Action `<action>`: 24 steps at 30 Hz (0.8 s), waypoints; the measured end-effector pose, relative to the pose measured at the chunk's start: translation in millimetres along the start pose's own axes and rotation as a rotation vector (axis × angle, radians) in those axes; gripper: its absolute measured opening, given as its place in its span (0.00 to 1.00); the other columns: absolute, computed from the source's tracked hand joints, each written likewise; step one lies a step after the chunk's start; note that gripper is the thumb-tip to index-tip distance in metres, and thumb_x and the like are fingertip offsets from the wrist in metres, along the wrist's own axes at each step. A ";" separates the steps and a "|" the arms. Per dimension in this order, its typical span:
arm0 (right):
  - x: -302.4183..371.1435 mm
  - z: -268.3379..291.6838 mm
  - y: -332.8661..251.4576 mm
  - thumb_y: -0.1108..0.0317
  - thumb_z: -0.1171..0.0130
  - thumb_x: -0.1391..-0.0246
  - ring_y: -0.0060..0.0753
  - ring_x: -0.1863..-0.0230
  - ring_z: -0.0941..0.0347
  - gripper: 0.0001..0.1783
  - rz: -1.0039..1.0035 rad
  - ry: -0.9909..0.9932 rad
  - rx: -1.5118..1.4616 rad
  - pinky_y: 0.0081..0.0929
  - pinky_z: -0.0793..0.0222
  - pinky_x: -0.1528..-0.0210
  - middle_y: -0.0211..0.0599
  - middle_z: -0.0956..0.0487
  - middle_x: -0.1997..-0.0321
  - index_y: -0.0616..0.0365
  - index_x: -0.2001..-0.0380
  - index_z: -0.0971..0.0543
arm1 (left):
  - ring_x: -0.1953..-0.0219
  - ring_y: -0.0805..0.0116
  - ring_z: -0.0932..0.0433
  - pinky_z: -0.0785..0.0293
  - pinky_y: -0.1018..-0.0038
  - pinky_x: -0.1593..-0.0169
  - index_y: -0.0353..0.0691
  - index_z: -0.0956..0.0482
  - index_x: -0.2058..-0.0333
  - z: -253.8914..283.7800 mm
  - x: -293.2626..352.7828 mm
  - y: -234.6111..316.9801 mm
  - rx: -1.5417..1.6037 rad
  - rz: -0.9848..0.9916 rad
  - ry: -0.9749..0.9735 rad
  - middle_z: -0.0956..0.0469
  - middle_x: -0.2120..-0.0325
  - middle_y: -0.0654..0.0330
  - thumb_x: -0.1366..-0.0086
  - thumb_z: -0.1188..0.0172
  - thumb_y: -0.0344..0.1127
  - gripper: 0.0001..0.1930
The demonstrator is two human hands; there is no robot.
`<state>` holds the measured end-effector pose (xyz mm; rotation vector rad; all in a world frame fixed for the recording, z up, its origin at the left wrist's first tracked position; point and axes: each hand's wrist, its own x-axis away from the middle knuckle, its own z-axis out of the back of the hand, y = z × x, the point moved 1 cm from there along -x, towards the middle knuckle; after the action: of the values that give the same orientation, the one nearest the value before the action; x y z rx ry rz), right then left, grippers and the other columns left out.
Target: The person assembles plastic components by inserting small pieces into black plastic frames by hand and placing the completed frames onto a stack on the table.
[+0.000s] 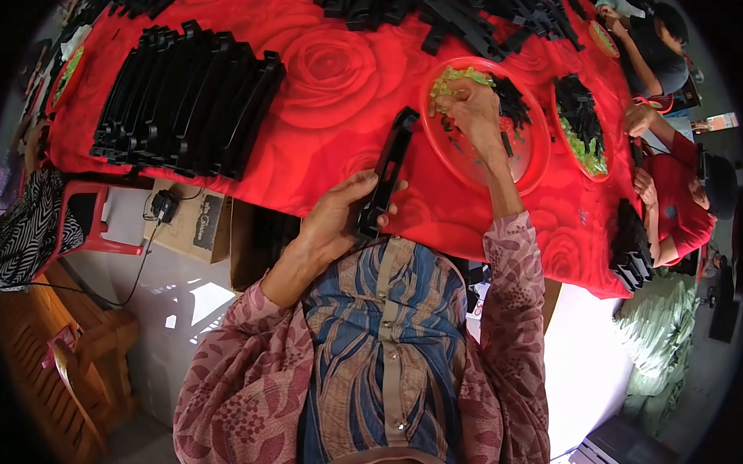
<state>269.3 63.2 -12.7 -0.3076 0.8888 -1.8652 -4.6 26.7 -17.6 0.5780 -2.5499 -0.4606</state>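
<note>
My left hand (345, 212) is wrapped round a long black plastic part (387, 174), held tilted over the table's near edge. Over a round red tray (527, 178), my right hand (471, 113) reaches down with its fingers bent together into small yellow-green pieces (459, 75). Whatever the right fingertips pinch, if anything, is hidden by the hand. Beside those pieces in the tray lies a heap of small black strips (513, 104).
A red rose-patterned cloth (328, 75) covers the table. Stacked black parts (188, 103) stand at left; more black parts (477, 19) lie at the far side. Another tray (584, 133) sits at right, near a person in red (680, 190). A red chair (102, 223) stands lower left.
</note>
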 end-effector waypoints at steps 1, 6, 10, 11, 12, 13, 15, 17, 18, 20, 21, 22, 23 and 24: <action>2.1 1.0 -3.8 0.70 0.32 0.55 0.20 0.79 0.27 0.14 -0.030 -0.009 -0.043 0.21 0.33 0.77 0.37 0.20 0.78 0.67 0.66 0.20 | 0.63 0.65 0.23 0.23 0.73 0.63 0.36 0.32 0.48 0.4 0.2 0.2 0.000 0.000 0.006 0.25 0.52 0.49 0.28 0.50 0.37 0.15; 17.8 6.2 -3.1 0.73 0.34 0.54 0.20 0.79 0.27 0.09 -0.082 0.050 -0.285 0.20 0.32 0.76 0.37 0.20 0.77 0.66 0.69 0.20 | 0.62 0.67 0.24 0.25 0.75 0.63 0.33 0.33 0.44 2.5 -2.2 0.6 -0.018 -0.018 0.052 0.26 0.50 0.47 0.27 0.53 0.40 0.19; 65.8 29.0 -40.2 0.77 0.40 0.47 0.23 0.76 0.24 0.05 -0.082 0.032 -0.638 0.18 0.28 0.74 0.37 0.19 0.73 0.66 0.66 0.21 | 0.63 0.68 0.23 0.25 0.75 0.63 0.34 0.32 0.46 9.7 -4.9 -2.7 0.110 -0.029 0.018 0.24 0.52 0.47 0.27 0.52 0.40 0.18; 79.7 36.6 -51.8 0.79 0.42 0.45 0.24 0.75 0.24 0.04 -0.079 -0.002 -0.723 0.17 0.28 0.73 0.38 0.19 0.72 0.67 0.65 0.21 | 0.63 0.68 0.23 0.25 0.75 0.63 0.34 0.32 0.46 8.8 -4.5 -2.5 0.118 -0.027 0.029 0.24 0.52 0.47 0.27 0.52 0.40 0.18; 93.6 41.8 -61.8 0.79 0.42 0.45 0.24 0.75 0.24 0.04 -0.087 -0.012 -0.722 0.17 0.28 0.73 0.38 0.19 0.72 0.67 0.65 0.21 | 0.63 0.68 0.23 0.25 0.75 0.63 0.34 0.32 0.46 7.1 -4.2 -2.4 0.076 -0.038 0.012 0.25 0.51 0.47 0.27 0.52 0.40 0.18; 107.0 45.6 -72.1 0.79 0.42 0.44 0.24 0.74 0.23 0.04 -0.099 -0.035 -0.763 0.18 0.27 0.72 0.39 0.19 0.72 0.68 0.65 0.21 | 0.63 0.69 0.23 0.25 0.76 0.63 0.34 0.32 0.45 5.2 -4.1 -2.7 0.031 -0.045 -0.006 0.25 0.51 0.47 0.27 0.53 0.40 0.19; 126.0 45.6 -82.4 0.80 0.42 0.44 0.24 0.72 0.23 0.04 -0.113 -0.056 -0.805 0.18 0.27 0.71 0.40 0.19 0.72 0.69 0.65 0.22 | 0.64 0.70 0.23 0.24 0.76 0.63 0.35 0.31 0.45 3.3 -4.2 -5.2 0.007 -0.050 -0.027 0.24 0.51 0.49 0.27 0.54 0.41 0.19; 137.2 43.9 -88.1 0.80 0.42 0.43 0.26 0.71 0.22 0.04 -0.085 -0.014 -0.781 0.19 0.26 0.71 0.40 0.19 0.71 0.69 0.64 0.22 | 0.66 0.71 0.23 0.24 0.77 0.65 0.35 0.31 0.45 -0.6 -4.4 -7.1 -0.103 -0.116 -0.022 0.23 0.53 0.50 0.27 0.54 0.40 0.18; 140.3 42.8 -89.7 0.79 0.41 0.43 0.26 0.70 0.22 0.05 -0.063 -0.008 -0.775 0.19 0.25 0.70 0.40 0.19 0.70 0.69 0.63 0.22 | 0.66 0.71 0.23 0.24 0.77 0.65 0.35 0.31 0.45 -0.8 -4.4 -9.1 -0.102 -0.114 -0.021 0.23 0.53 0.50 0.27 0.54 0.40 0.18; 144.2 37.6 -96.0 0.80 0.41 0.44 0.25 0.70 0.22 0.05 -0.038 0.025 -0.764 0.19 0.25 0.70 0.39 0.19 0.69 0.69 0.63 0.22 | 0.68 0.72 0.22 0.24 0.78 0.67 0.36 0.30 0.47 -1.0 -3.4 -13.8 -0.184 -0.140 0.010 0.21 0.56 0.53 0.27 0.53 0.39 0.17; 145.9 35.5 -98.8 0.81 0.41 0.44 0.24 0.70 0.22 0.06 -0.010 0.059 -0.753 0.19 0.25 0.70 0.39 0.19 0.69 0.68 0.63 0.22 | 0.68 0.72 0.22 0.24 0.78 0.67 0.36 0.30 0.47 -3.4 -2.9 -15.9 -0.183 -0.137 0.011 0.21 0.56 0.53 0.27 0.53 0.39 0.17; 146.9 32.1 -98.4 0.82 0.40 0.45 0.22 0.70 0.23 0.06 -0.027 0.056 -0.729 0.18 0.26 0.70 0.37 0.20 0.69 0.68 0.63 0.22 | 0.69 0.72 0.22 0.25 0.78 0.67 0.36 0.30 0.48 -6.7 -2.3 -17.3 -0.244 -0.145 0.038 0.21 0.58 0.54 0.27 0.53 0.39 0.16; 147.2 28.7 -98.2 0.82 0.40 0.45 0.22 0.70 0.23 0.06 -0.028 0.054 -0.729 0.18 0.26 0.70 0.37 0.20 0.69 0.68 0.63 0.22 | 0.69 0.73 0.22 0.25 0.79 0.68 0.36 0.29 0.49 -8.3 -1.9 -18.5 -0.304 -0.155 0.068 0.20 0.59 0.56 0.27 0.53 0.39 0.15; 147.2 25.7 -98.3 0.82 0.40 0.46 0.21 0.70 0.23 0.05 0.010 0.078 -0.664 0.18 0.26 0.70 0.36 0.21 0.69 0.68 0.65 0.21 | 0.69 0.73 0.22 0.25 0.79 0.68 0.36 0.29 0.49 -8.5 -1.7 -19.6 -0.302 -0.155 0.070 0.20 0.59 0.56 0.27 0.53 0.39 0.15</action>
<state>148.7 -54.0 48.2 -0.6319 1.5493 -1.5316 7.3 9.0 -19.4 0.6667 -2.3177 -0.8473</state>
